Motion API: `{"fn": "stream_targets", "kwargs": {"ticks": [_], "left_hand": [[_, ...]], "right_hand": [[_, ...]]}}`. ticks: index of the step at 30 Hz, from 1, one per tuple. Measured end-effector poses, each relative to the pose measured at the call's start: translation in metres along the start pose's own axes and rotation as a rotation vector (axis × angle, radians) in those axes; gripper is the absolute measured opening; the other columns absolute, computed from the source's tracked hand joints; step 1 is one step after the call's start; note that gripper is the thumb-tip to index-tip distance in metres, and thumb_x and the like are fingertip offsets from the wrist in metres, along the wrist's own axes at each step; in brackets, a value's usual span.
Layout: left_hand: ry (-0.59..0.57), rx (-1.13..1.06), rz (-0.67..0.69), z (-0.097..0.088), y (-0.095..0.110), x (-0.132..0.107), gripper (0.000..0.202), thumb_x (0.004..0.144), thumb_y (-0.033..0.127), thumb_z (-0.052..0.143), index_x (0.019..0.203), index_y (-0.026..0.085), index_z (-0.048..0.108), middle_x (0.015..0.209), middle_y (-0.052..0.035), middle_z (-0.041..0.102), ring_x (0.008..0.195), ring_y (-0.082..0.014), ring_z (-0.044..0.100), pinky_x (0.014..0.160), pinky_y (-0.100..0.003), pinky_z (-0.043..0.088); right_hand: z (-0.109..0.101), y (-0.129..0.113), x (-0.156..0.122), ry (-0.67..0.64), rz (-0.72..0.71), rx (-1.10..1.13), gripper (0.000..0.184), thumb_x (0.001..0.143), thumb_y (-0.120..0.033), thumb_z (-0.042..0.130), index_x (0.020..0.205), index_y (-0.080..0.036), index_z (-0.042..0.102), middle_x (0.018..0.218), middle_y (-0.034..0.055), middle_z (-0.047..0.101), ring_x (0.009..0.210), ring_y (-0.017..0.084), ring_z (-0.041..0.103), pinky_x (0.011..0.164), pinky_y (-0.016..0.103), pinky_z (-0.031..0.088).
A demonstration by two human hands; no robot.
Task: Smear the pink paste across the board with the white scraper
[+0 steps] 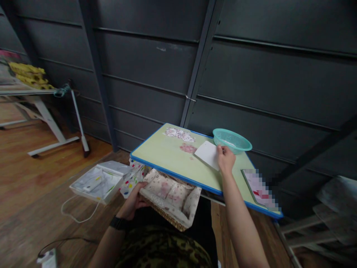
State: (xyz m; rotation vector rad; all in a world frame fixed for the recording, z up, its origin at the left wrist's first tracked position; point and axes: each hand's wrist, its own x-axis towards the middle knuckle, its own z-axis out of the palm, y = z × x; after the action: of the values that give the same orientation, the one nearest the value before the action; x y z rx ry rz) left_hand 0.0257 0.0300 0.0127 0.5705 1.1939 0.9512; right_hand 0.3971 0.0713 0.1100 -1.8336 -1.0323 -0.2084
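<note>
My left hand (136, 203) grips the left end of a cloth-lined wicker basket (164, 206), held tilted just under the near edge of the table. Small pinkish pieces lie in its lining. In my right hand (226, 160) is a white card (208, 153), pinched at its right side and slanted over the tabletop. Left of the card lies a small patch of pink pieces (187, 148). Farther back is a spread pile of whitish pieces (180, 134). A green plastic basket (232, 139) with some white pieces inside stands just beyond my right hand.
The light yellow table (156, 149) has a blue rim. A partly blurred flat panel (260, 190) lies at its right end. On the floor at left sits an open white box (97, 182) with a cord. A dark panelled wall (150, 63) rises behind the table.
</note>
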Motion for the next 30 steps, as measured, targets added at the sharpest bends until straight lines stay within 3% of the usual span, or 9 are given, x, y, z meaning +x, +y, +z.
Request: {"fn": "stream_targets", "kwargs": {"ticks": [4,9,16,22,30], "left_hand": [[0.025,-0.005,0.004,-0.005,-0.007,0.010,0.023,0.088,0.037,0.064,0.102,0.019,0.067,0.079,-0.0068,0.075,0.064,-0.0233,0.072,0.054,-0.036,0.063],[0.021,-0.021,-0.004,-0.005,-0.006,0.010,0.023,0.085,0.037,0.069,0.100,0.020,0.068,0.077,-0.0045,0.072,0.063,-0.0221,0.070,0.054,-0.036,0.064],[0.012,-0.009,-0.002,-0.003,-0.003,0.004,0.027,0.082,0.039,0.070,0.102,0.020,0.068,0.086,-0.0067,0.075,0.070,-0.0245,0.073,0.056,-0.037,0.065],[0.026,-0.013,-0.004,-0.001,-0.001,0.001,0.030,0.080,0.038,0.072,0.103,0.019,0.067,0.083,-0.0076,0.075,0.068,-0.0250,0.072,0.057,-0.038,0.064],[0.011,0.005,-0.006,0.002,0.006,-0.007,0.021,0.086,0.034,0.066,0.101,0.018,0.066,0.079,-0.0064,0.073,0.064,-0.0235,0.071,0.057,-0.037,0.064]], "right_hand": [[0.002,-0.003,-0.002,-0.054,0.024,-0.149,0.042,0.098,-0.045,0.045,0.092,-0.016,0.076,0.082,0.0134,0.072,0.080,0.027,0.061,0.071,0.033,0.034],[0.004,-0.005,-0.003,-0.143,0.007,-0.176,0.042,0.098,-0.044,0.046,0.097,-0.016,0.077,0.088,0.0151,0.075,0.083,0.029,0.062,0.071,0.033,0.035],[0.005,0.000,0.000,-0.075,-0.019,-0.137,0.048,0.101,-0.050,0.042,0.094,-0.017,0.076,0.080,0.0135,0.072,0.078,0.028,0.060,0.070,0.034,0.035],[0.006,-0.001,-0.002,-0.097,-0.043,-0.129,0.049,0.102,-0.053,0.045,0.093,-0.017,0.076,0.075,0.0110,0.070,0.072,0.025,0.057,0.067,0.032,0.032],[0.004,-0.006,-0.002,-0.142,-0.019,-0.182,0.036,0.102,-0.042,0.051,0.098,-0.017,0.076,0.082,0.0119,0.072,0.076,0.025,0.058,0.071,0.032,0.031]]}}
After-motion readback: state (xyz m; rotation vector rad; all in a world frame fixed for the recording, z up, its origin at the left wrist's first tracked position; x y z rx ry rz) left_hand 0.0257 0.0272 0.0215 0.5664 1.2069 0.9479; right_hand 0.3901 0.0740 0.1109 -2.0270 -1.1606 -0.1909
